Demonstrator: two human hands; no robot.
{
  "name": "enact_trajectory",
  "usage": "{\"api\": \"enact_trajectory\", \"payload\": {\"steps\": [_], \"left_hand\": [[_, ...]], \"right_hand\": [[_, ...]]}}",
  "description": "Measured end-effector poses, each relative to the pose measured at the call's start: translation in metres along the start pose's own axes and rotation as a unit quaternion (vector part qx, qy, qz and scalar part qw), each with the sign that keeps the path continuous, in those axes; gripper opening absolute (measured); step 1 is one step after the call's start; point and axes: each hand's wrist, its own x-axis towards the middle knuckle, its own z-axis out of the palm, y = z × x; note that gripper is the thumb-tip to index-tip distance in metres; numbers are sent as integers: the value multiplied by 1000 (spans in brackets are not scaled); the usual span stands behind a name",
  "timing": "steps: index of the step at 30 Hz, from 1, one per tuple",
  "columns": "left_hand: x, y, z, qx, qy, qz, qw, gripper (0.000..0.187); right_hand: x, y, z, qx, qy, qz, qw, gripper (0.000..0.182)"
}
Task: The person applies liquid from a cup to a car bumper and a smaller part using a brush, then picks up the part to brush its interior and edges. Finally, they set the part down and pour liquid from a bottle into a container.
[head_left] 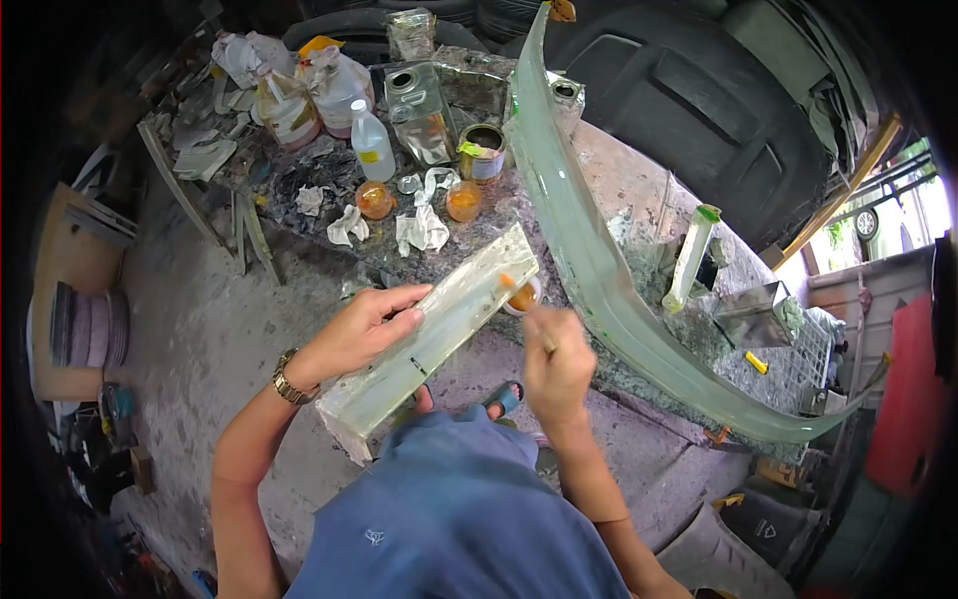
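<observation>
A long, straight, pale greenish-white piece with an angled, trough-like profile is held off the floor, slanting from its near end at lower left to its far end at upper right. Its surface looks slightly translucent and glossy, clouded with whitish streaks; the upper edge is rough and speckled. A short black mark crosses the lower face around mid-length. Near the far end, a small orange patch shows at the lower edge. Just beside it is a small white-rimmed cup with orange contents, partly hidden by the piece; what supports the cup cannot be made out.
</observation>
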Motion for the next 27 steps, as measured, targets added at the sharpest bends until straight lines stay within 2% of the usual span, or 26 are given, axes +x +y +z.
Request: {"api": "enact_trajectory", "payload": {"steps": [1,2,4,12,15,17,21,23,27], "left_hand": [[1,-1,1,0,0,0,1000,35],[2,-3,2,-2,6,9,1000,35],[4,-2,3,-5,11,19,1000,35],[3,-7,3,-22,6,3,1000,36],[3,-10,3,-9,9,-5,1000,37],[0,-8,2,1,6,-8,1000,36],[-1,-5,1,10,2,11,1000,37],[-1,-6,1,25,-7,23,999,36],[-6,4,1,17,-4,19,1000,36]], "right_hand": [[-6,-7,4,0,-24,-61,998,16],[-12,-15,7,0,-24,-61,998,16],[-21,-32,9,10,-111,-63,992,22],[-38,-51,8,81,-178,-110,975,25],[-38,-56,5,118,-230,-102,961,19],[-33,-56,1,284,-259,48,922,15],[-13,-32,-5,242,-198,106,944,10],[0,-21,-4,249,-136,198,938,10],[13,0,-7,244,-89,220,940,10]]}}
